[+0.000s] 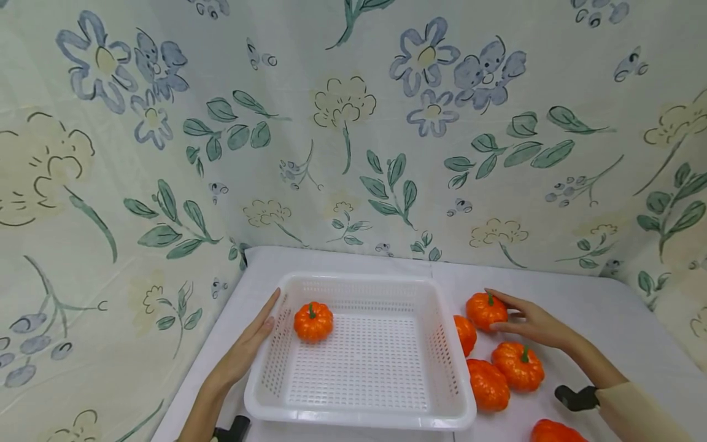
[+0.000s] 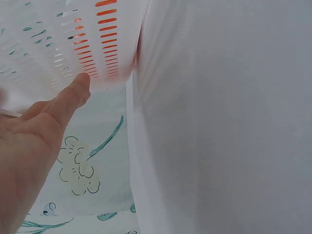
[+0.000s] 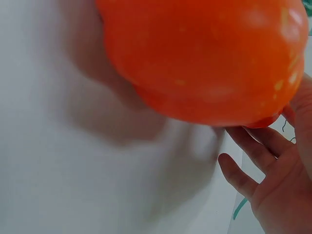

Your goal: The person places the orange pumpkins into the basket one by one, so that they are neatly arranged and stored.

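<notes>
A white perforated plastic basket point(image 1: 359, 417) stands on the table with one small orange pumpkin point(image 1: 313, 322) inside, near its back left corner. Against the basket's left side lies my left hand point(image 1: 243, 350), its fingers fairly straight; in the left wrist view the left hand point(image 2: 53, 112) touches the slotted outer wall. To the right of the basket, my right hand point(image 1: 533, 319) grips an orange pumpkin point(image 1: 484, 312) with a green stem, thumb on the near side and fingers on the far side. A large orange pumpkin point(image 3: 204, 63) partly hides the fingers in the right wrist view.
More orange pumpkins crowd the basket's right side: one half hidden by the wall point(image 1: 466, 334), one in front point(image 1: 488, 385) and one with a green stem point(image 1: 519, 366). Another pumpkin point(image 1: 555, 431) is cut off at the bottom edge. Floral cloth point(image 1: 342, 184) hangs behind the white table point(image 1: 585, 294).
</notes>
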Demonstrator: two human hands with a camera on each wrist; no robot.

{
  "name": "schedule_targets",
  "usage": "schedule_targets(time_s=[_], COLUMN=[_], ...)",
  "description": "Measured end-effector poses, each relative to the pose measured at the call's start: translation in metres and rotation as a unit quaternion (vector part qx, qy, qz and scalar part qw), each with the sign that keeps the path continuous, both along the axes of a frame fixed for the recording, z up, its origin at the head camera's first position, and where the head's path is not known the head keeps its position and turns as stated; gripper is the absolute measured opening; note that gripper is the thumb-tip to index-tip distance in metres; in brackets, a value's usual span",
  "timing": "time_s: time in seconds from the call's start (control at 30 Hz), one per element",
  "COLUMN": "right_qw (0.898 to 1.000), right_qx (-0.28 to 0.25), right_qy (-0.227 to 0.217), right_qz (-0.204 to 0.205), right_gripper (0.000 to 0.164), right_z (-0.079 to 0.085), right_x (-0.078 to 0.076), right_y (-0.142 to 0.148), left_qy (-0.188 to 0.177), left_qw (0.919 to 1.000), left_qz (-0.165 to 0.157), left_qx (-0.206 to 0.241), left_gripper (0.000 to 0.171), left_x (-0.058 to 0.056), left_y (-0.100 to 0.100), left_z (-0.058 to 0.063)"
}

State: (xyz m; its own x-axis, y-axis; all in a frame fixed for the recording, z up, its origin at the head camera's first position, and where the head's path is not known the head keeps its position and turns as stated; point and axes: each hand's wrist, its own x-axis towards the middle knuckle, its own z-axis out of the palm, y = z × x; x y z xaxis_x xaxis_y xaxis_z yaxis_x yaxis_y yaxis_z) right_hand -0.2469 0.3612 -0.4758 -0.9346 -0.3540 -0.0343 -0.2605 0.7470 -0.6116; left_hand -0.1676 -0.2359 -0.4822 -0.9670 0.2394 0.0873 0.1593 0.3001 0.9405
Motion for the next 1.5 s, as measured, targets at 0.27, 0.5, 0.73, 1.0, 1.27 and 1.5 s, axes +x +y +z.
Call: schedule_targets(time_s=[0.27, 0.5, 0.73, 1.0, 1.27, 1.5], right_qw=[1.0, 0.998, 0.994, 0.991, 0.987, 0.983], right_qx=[0.001, -0.002, -0.001, -0.007, -0.021, -0.021], right_qy=[0.024, 0.062, 0.104, 0.115, 0.101, 0.054], right_qz=[-0.007, 0.003, 0.025, 0.066, 0.127, 0.175], right_gripper=[0.084, 0.083, 0.084, 0.084, 0.081, 0.083], right_z=[0.004, 0.029, 0.075, 0.107, 0.114, 0.11], right_x=[0.001, 0.0, 0.004, 0.008, 0.005, -0.003], right_y=[0.004, 0.0, -0.022, -0.055, -0.097, -0.134], left_qy=[0.0, 0.001, 0.005, 0.01, 0.003, 0.002], left_qw=[1.0, 0.9999, 1.0, 0.9999, 1.0, 1.0], left_qz=[0.0, -0.002, -0.003, -0.007, -0.003, -0.005], left_qx=[-0.007, -0.011, -0.005, -0.008, -0.003, -0.001], left_gripper=[0.056, 0.058, 0.056, 0.056, 0.057, 0.057], left_x=[0.0, 0.001, 0.0, -0.001, -0.001, -0.001], left_y=[0.001, 0.002, 0.0, -0.001, -0.001, -0.001], left_z=[-0.001, 0.001, 0.003, 0.002, 0.002, 0.0])
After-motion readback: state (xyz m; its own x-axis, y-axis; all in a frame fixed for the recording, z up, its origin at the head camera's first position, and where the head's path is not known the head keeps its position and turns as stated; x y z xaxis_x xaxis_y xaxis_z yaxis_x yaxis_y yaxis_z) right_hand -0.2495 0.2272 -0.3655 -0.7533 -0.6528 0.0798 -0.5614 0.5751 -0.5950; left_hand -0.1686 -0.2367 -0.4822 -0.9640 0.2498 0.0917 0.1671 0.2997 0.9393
